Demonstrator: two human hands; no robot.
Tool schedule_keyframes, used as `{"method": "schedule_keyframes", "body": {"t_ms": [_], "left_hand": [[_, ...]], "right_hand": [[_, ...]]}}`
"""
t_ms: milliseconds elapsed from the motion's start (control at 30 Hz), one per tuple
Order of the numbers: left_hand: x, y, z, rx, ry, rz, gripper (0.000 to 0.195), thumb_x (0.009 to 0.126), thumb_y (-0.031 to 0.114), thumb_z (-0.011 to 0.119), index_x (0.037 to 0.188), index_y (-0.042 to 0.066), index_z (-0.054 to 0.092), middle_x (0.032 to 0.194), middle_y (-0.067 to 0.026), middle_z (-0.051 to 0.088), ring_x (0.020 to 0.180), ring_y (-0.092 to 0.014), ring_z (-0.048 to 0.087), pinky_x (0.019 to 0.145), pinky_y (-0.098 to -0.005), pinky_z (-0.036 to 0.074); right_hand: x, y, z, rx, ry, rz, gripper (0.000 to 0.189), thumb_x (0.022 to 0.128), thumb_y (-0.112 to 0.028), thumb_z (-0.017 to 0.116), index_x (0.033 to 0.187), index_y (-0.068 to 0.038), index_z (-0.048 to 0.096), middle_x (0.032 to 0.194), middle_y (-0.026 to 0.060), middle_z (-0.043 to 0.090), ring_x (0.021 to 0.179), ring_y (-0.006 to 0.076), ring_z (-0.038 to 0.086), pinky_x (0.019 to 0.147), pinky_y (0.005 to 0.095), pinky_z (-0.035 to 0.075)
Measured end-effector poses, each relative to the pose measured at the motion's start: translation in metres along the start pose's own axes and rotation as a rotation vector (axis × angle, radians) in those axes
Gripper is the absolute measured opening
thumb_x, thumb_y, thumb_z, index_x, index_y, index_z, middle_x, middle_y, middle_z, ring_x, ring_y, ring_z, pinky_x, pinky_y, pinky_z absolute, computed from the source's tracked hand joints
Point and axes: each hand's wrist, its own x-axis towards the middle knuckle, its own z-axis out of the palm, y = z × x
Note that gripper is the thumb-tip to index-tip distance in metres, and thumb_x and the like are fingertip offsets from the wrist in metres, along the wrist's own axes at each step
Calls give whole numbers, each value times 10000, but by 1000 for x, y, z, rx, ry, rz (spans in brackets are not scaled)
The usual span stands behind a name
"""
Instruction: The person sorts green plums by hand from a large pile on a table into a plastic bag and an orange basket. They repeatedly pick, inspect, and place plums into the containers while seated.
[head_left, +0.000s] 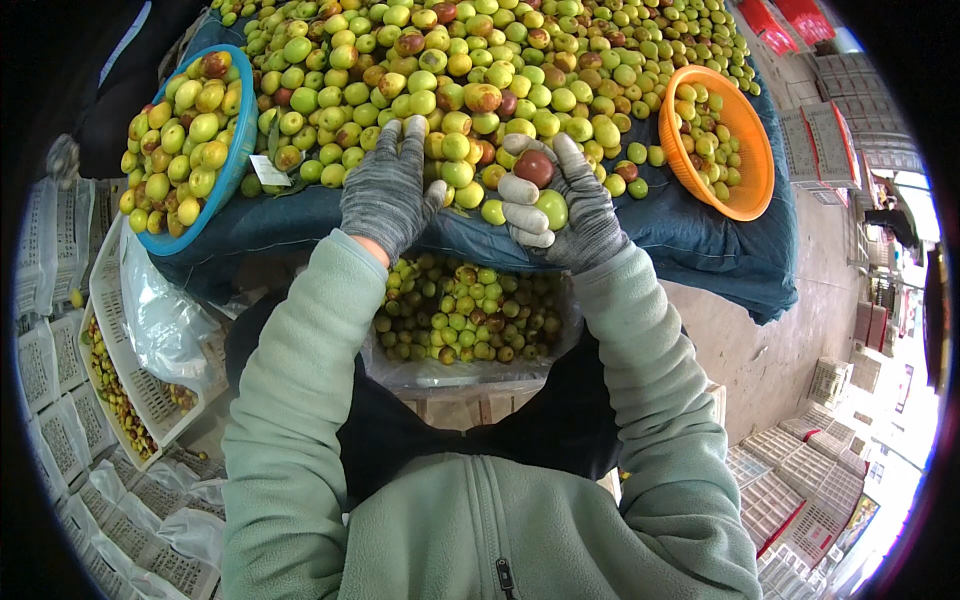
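Many green, yellow and brown-blotched jujube fruits (420, 80) are heaped on a table covered in blue cloth (705, 255). My left hand (392, 184), in a grey knitted glove, rests palm down at the front edge of the heap, its fingers touching the fruit; whether one is under the palm is hidden. My right hand (562, 199), gloved alike with whitish fingers, is turned palm up and holds a dark red-brown jujube (534, 169) and a green jujube (553, 209) in its curled fingers.
A blue basket (244, 124) of jujubes stands at the left, an orange basket (757, 165) with fewer at the right. Below the table edge, between my knees, is a plastic-lined container (450, 373) of jujubes. White crates (146, 375) stand on the left, more crates (817, 465) on the right.
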Motion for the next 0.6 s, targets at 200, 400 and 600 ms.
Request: {"method": "schedule_keyframes", "body": {"t_ms": [200,400,600], "left_hand": [[0,-1,-1,-43,5,18,805,875,406,638,1518,109,254,1485,-239,345,1285,-358,478,1054,-438,423],[0,0,-3,-54,-2,-8,802,877,405,634,1513,93,258,1476,-238,356,1271,-357,489,1041,-434,437],[4,3,-3,-129,43,-11,818,852,352,683,1505,86,269,1454,-263,367,1314,-384,445,1072,-431,413]], "right_hand": [[-2,0,0,-182,31,-20,317,975,-370,555,1136,-99,590,779,17,515,543,122,491,397,232,366],[2,-17,-16,-262,286,17,343,924,-428,597,953,-86,601,612,10,484,403,127,435,332,249,331],[-28,-102,-26,197,169,-528,417,901,-390,603,1085,-22,536,774,13,524,582,134,473,475,275,386]]}}
